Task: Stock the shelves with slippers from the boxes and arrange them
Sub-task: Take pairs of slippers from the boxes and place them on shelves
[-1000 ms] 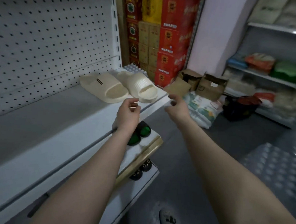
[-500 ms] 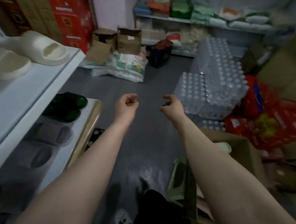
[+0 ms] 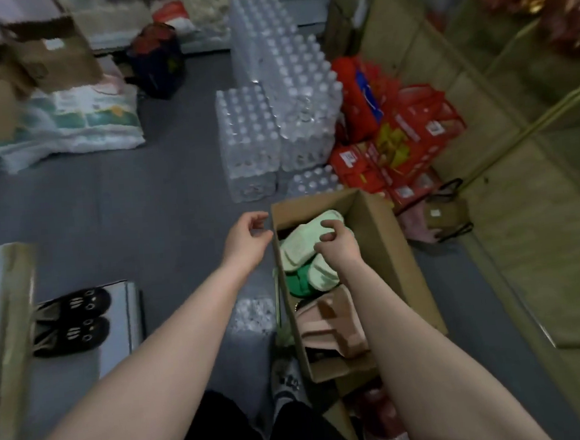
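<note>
Reaching down toward the cardboard box [image 3: 383, 244] on the floor, both hands are out in front of the person, empty. The box stands open, its long axis running away from the person and slightly to the left. Inside, pale green slippers [image 3: 300, 243] lie at the far end, a darker green slipper [image 3: 298, 282] below them, and pink slippers [image 3: 333, 320] at the near end.

Right hand [image 3: 338, 244]: directly over the pale green slippers, fingers curled downward and partly spread, thumb apart from the fingers. Grip not closed on anything; whether the fingertips touch the top slipper cannot be told.

Left hand [image 3: 247, 240]: just outside the box, at its left wall near the far corner. Fingers loosely curled, thumb and forefinger near each other, nothing between them.

Key relation: the pale green slippers lie straight beneath the right hand and to the right of the left hand, with the box wall between the left hand and them. The right hand is nearer. The slippers' long axis appears to run diagonally, from near-left to far-right.

Judgement: the next move is likely a grasp of the top green slipper by the right hand, the left crossing the wall for its mate.

Black slippers [image 3: 72, 321] sit on a low shelf [image 3: 118, 335] at left, well apart from the box.
</note>
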The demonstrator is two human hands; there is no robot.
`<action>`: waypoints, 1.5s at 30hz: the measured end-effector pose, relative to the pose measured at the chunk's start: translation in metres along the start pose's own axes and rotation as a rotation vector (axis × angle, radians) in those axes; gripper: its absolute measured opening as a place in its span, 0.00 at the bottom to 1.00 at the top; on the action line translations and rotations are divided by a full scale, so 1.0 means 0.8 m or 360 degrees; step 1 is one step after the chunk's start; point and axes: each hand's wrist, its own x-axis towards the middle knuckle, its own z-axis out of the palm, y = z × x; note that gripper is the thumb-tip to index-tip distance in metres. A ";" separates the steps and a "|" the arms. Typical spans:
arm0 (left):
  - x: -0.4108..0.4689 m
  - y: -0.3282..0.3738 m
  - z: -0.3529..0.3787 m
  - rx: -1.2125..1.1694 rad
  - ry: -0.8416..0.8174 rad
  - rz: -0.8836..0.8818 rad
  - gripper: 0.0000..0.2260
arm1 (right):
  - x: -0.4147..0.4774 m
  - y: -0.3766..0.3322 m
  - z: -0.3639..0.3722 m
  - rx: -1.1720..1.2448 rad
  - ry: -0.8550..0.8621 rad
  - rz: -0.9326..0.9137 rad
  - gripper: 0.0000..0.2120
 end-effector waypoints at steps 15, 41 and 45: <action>0.106 -0.058 0.116 0.0486 -0.0734 -0.0147 0.22 | 0.051 0.131 0.000 0.0290 0.0285 0.0700 0.22; 0.275 -0.178 0.228 0.1243 -0.1082 -0.0553 0.35 | 0.196 0.228 0.056 0.0385 0.0052 0.0953 0.49; 0.274 -0.180 0.223 0.1359 -0.1165 -0.0535 0.45 | 0.197 0.232 0.058 0.0531 0.0058 0.0976 0.56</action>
